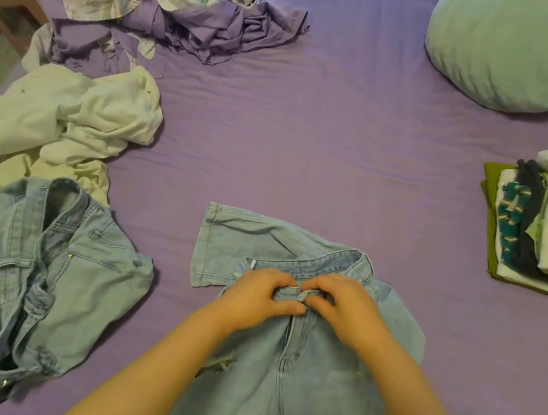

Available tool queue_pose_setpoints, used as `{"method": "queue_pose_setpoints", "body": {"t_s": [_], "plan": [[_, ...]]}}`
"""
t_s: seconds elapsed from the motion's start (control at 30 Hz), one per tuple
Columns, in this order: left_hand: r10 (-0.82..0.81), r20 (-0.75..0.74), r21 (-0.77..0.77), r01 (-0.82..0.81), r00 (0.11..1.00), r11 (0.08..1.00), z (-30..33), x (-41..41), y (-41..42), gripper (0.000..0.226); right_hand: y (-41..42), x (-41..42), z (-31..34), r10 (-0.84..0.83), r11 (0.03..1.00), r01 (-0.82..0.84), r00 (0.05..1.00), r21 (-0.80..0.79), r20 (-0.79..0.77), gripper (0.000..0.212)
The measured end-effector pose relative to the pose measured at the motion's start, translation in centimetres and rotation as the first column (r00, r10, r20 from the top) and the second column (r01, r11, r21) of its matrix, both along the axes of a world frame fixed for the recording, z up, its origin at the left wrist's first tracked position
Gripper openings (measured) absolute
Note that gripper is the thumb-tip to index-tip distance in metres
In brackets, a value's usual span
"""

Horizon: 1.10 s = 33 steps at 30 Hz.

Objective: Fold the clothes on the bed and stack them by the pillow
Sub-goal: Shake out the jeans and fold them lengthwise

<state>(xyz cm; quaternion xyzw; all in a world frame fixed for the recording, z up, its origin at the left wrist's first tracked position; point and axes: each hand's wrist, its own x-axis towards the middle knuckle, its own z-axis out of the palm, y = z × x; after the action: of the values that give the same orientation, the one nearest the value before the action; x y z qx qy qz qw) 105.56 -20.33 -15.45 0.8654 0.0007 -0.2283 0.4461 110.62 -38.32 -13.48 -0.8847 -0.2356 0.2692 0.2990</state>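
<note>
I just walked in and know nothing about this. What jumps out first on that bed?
Front and centre, the left hand and right hand pinch the waistband of light blue jeans spread on the purple sheet. A neat stack of folded clothes sits at the right edge, below the pale green pillow. Along the left lie unfolded heaps: a denim garment, a cream one and purple bedding.
</note>
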Motion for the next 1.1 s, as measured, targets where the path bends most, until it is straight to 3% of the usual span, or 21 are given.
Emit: {"method": "queue_pose_setpoints", "body": {"t_s": [0.17, 0.43, 0.63, 0.83, 0.93, 1.1], "plan": [[0.093, -0.053, -0.098, -0.098, 0.994, 0.990, 0.5, -0.2, -0.2, 0.020, -0.7, 0.3, 0.4, 0.015, 0.999, -0.010, 0.993, 0.041, -0.119, 0.017], [0.125, -0.027, -0.067, -0.126, 0.992, 0.990, 0.3, -0.4, -1.2, 0.016, -0.9, -0.5, 0.0, -0.077, 0.993, 0.088, 0.988, 0.080, -0.131, 0.015], [0.179, -0.089, -0.166, -0.192, 0.980, 0.967, 0.0, -0.4, -0.7, 0.025, -0.5, -0.5, 0.1, -0.075, 0.990, 0.088, 0.990, 0.107, -0.118, 0.014], [0.100, -0.064, -0.088, -0.106, 0.993, 0.991, -0.3, -0.2, -0.6, 0.022, -0.5, -0.5, 0.0, -0.039, 0.990, 0.066, 0.978, 0.127, -0.204, 0.010], [0.103, -0.098, -0.106, -0.113, 0.990, 0.988, -0.1, 0.0, -0.5, 0.020, -0.8, -0.3, -0.1, -0.066, 0.978, 0.113, 0.964, 0.175, -0.257, 0.015], [0.134, -0.148, -0.128, -0.154, 0.980, 0.980, 0.1, 0.2, -0.5, 0.029, -1.0, -0.1, -0.1, -0.016, 0.990, 0.047, 0.975, 0.134, -0.221, 0.028]]}}
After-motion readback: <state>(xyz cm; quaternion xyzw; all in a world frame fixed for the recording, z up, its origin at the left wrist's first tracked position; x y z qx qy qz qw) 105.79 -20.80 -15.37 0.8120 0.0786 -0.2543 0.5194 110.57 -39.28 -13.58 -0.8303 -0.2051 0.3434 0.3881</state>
